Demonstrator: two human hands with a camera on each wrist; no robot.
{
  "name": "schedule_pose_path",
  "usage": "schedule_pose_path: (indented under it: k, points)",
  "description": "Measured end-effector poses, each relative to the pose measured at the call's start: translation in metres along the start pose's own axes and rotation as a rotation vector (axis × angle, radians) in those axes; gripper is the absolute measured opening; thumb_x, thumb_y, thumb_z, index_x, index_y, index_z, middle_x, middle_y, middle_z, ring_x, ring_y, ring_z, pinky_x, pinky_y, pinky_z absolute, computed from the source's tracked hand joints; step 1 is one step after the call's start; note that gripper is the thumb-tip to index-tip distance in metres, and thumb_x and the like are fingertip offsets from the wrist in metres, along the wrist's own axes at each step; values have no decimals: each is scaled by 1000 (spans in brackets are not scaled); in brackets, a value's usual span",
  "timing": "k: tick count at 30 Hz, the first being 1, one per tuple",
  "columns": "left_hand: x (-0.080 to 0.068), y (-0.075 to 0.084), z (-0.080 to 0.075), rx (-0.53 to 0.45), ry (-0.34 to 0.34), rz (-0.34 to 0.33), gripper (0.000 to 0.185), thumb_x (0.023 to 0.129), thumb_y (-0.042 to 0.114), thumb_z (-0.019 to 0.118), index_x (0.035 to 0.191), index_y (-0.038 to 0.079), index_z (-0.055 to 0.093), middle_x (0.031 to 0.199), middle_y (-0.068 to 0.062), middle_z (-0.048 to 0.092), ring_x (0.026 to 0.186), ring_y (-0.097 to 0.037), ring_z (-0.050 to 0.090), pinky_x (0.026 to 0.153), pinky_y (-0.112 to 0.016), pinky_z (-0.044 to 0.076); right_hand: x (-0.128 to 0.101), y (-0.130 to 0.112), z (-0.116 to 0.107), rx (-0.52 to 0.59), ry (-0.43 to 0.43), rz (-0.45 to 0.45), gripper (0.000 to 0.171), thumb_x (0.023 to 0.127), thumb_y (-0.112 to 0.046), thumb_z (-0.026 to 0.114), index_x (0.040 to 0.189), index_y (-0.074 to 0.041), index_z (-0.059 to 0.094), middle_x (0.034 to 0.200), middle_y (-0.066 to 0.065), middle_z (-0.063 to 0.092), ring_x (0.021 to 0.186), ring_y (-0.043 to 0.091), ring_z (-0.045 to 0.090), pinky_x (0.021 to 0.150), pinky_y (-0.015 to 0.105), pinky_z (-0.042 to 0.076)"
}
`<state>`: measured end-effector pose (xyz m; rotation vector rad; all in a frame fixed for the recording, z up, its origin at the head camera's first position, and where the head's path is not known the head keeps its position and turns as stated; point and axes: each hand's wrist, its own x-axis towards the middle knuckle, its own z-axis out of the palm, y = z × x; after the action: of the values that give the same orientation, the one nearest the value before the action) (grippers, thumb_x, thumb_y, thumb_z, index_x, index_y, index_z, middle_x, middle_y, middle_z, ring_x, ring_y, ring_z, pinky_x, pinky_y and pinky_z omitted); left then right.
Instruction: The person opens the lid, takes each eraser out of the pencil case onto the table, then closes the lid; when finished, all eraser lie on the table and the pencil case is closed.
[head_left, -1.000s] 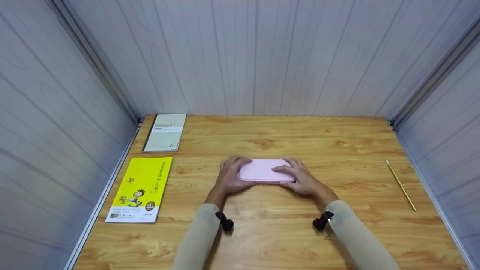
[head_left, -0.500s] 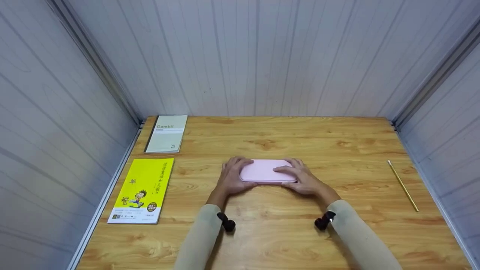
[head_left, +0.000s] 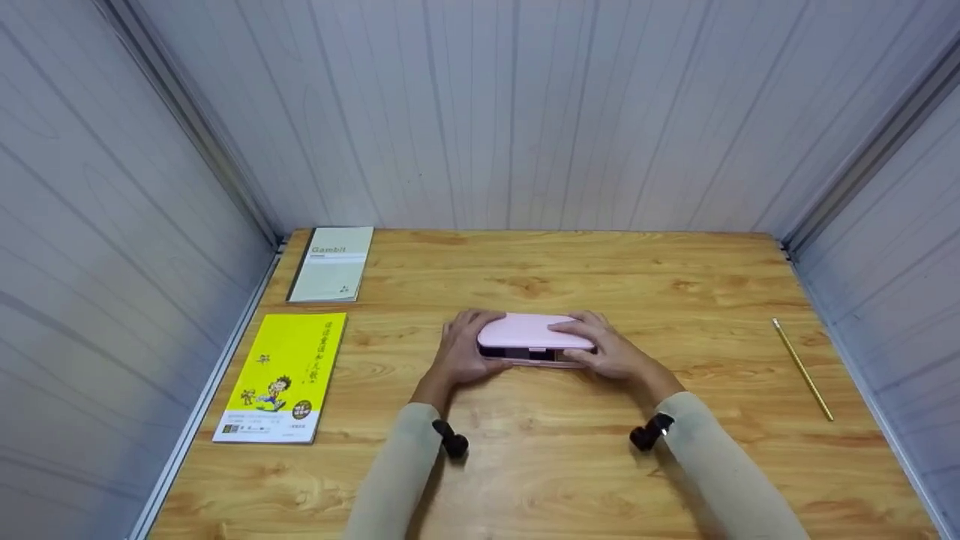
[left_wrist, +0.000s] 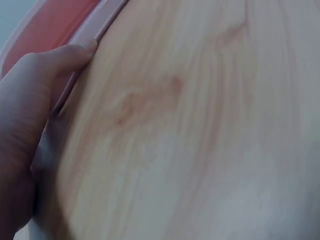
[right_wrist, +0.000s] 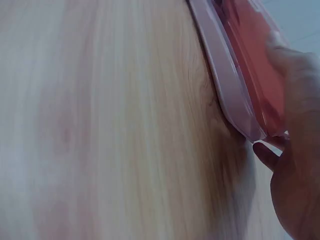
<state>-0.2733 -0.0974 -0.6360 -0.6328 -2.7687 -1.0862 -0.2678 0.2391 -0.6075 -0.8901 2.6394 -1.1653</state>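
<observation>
Now my left hand (head_left: 461, 352) and right hand (head_left: 604, 352) pinch the ends of the pink case (head_left: 534, 337), lid cracked open, right of the yellow book (head_left: 281, 375). Uneven lifting could twist the lid or slide the base.

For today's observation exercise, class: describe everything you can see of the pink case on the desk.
The pink case is a flat, rounded-corner box, plastic by its look, lying lengthwise near the middle of the wooden table. Its lid is raised a little at the near edge, showing a dark gap above the base. The left hand grips its left end and the right hand grips its right end, fingers over the lid. The wrist views show the base's pale rim and a reddish inside.
</observation>
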Motion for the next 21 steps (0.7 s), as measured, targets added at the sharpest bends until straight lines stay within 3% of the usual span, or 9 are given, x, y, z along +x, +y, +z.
schedule_pose_path:
  k: [5, 14, 17, 21]
  points:
    - [2, -3, -1, -23, -7, 8, 87, 77, 49, 102, 154, 26, 67, 151, -9, 68, 144, -36, 59, 117, -61, 39, 1, 1, -4, -15, -37, 19, 50, 109, -34, 73, 158, -30, 66, 177, 24, 43, 162, 54, 37, 125, 85, 31]
    - [1, -7, 0, -127, 21, 0, 108, 70, 47, 106, 163, 19, 58, 161, -11, 66, 147, -39, 58, 120, -66, 37, 4, -1, -4, 110, 49, 12, 42, 108, -21, 73, 150, -19, 72, 170, 26, 53, 158, 55, 46, 127, 79, 33]
    - [0, -7, -1, -155, 27, -4, 112, 70, 46, 105, 166, 19, 54, 164, -12, 64, 150, -41, 57, 123, -69, 35, 6, -2, -5, 149, 99, 25, 37, 107, -17, 73, 144, -14, 74, 164, 26, 60, 152, 52, 54, 127, 69, 39]
    - [0, -6, -3, -155, 42, -6, 115, 70, 46, 105, 167, 20, 51, 164, -11, 63, 152, -41, 56, 124, -70, 35, 9, -4, -9, 237, 146, 51, 32, 108, -11, 72, 140, -6, 74, 156, 25, 67, 139, 37, 67, 119, 40, 51]
